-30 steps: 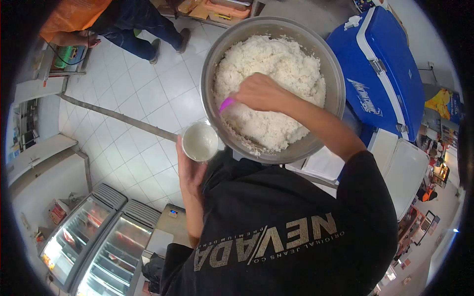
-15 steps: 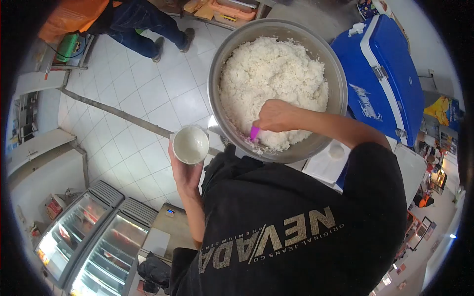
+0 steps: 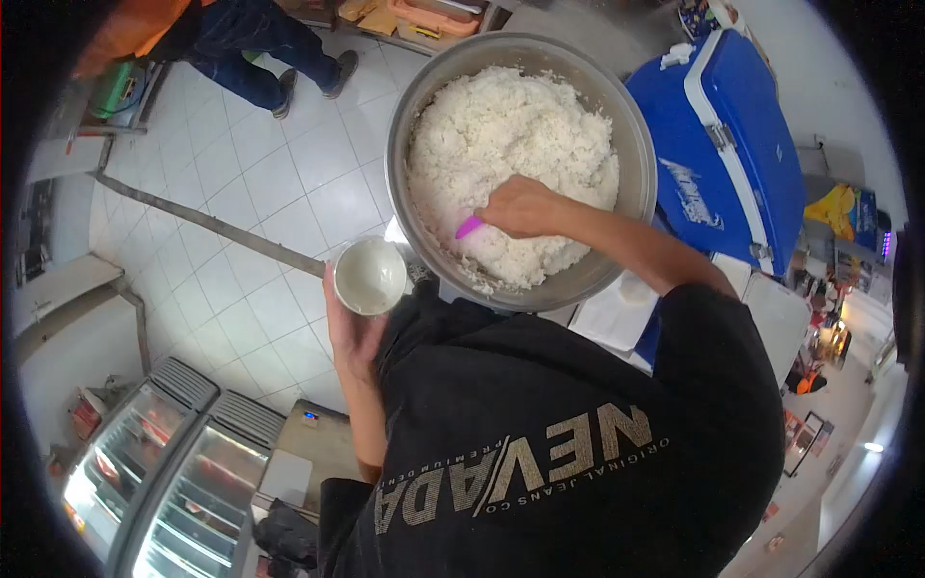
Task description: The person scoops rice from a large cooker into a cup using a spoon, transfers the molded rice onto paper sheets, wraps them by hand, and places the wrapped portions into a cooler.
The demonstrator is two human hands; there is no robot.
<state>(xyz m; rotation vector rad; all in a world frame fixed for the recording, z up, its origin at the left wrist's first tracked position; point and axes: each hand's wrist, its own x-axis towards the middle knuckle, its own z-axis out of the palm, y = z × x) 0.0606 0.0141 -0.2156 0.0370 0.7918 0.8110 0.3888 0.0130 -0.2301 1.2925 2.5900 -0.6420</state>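
Observation:
A wide metal pot (image 3: 636, 144) holds a large mound of white cooked rice (image 3: 511, 125). My right hand (image 3: 520, 206) is closed over the rice, gripping a purple rice paddle (image 3: 469, 226) whose visible end points left, towards the pot wall. Part of the paddle is hidden by the hand. Outside the pot, left of its near rim, my left hand (image 3: 349, 332) is wrapped around a small white bowl (image 3: 371, 276). The bowl's opening faces up, and its inner wall looks whitish with no heap of rice in it.
A large blue cooler box (image 3: 723, 154) stands right of the pot. A white tray-like item (image 3: 617, 313) lies between pot and body. Another person in dark trousers (image 3: 251, 58) stands on the tiled floor (image 3: 308, 173) at upper left. Glass-topped freezers (image 3: 193, 482) are at lower left.
My right hand has moved slightly away from the pot's near rim, and the purple paddle has risen and turned more sideways. My left hand still holds the bowl. The whole view has shifted slightly.

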